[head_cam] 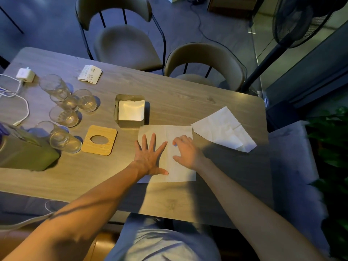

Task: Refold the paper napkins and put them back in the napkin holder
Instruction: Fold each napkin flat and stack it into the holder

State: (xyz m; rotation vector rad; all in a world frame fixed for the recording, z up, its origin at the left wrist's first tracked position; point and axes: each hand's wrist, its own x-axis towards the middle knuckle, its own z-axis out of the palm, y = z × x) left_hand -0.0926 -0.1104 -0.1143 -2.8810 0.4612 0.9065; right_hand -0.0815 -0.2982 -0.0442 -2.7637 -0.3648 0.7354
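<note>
Table [188,98] fills the room's middle, wood-grain, and the person is bent over its near edge with both arms out. Biggest piece of paper in play is the open napkin [180,166] lying flat right in front of them, one corner just short of the holder. A second napkin [224,129] waits unfolded off to the right, near the table's edge, creased and skewed.

Left hand [150,159] is down flat on the sheet, fingers [153,138] fanned wide, palm pinning the left half. Right hand [186,149] sits on the right half, fingers curled loosely, tips on the paper, gripping nothing that I can see. Looks like smoothing before the fold, I'd say. To do it well: keep that left palm planted so the sheet can't slide, sweep the wrinkles outward, then bring one edge over to meet the other squarely and run a firm crease. Thin paper, so light pressure, or it tears or drags.

Now the containers. Holder [129,123], a square metal box, stands just beyond the napkin with a folded white stack [131,111] already inside, well below the rim, so room remains. Its wooden lid [99,140] with the oval slot lies off to the left. Further left, a cluster of glasses [64,115], all seemingly empty.
</note>
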